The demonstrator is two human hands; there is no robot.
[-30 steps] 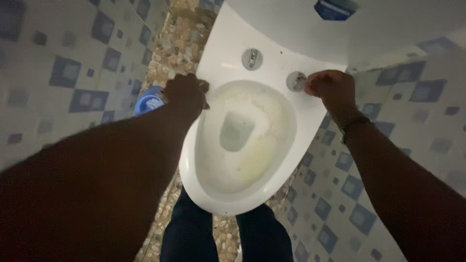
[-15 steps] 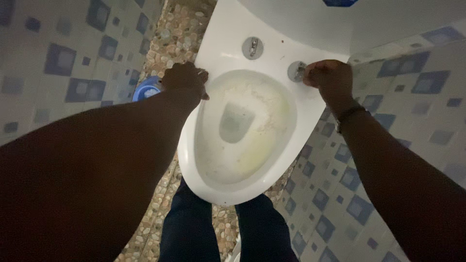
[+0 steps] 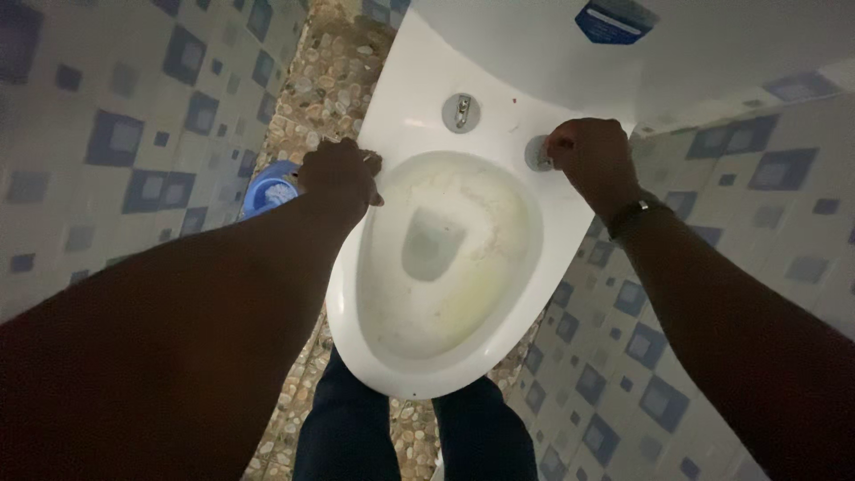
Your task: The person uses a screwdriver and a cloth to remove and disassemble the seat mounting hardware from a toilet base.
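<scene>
I look down on a white toilet bowl (image 3: 392,107) with no seat fitted; its inside is stained yellowish. My left hand (image 3: 340,174) rests on the bowl's left rim, fingers curled over the edge. My right hand (image 3: 590,158) is closed over the right round metal seat fitting (image 3: 535,153) on the back ledge. The left metal fitting (image 3: 460,111) stands bare beside it. A dark band sits on my right wrist (image 3: 634,214). The white cistern (image 3: 712,44) with a blue sticker is behind.
Blue-and-white patterned tiled walls close in on both sides. The floor is pebble-patterned (image 3: 329,80). A blue round container (image 3: 270,189) stands on the floor left of the bowl. My legs in dark trousers (image 3: 347,436) are at the bowl's front.
The view has shifted slightly. Both hands stay in place, the left on the rim and the right on the right fitting.
</scene>
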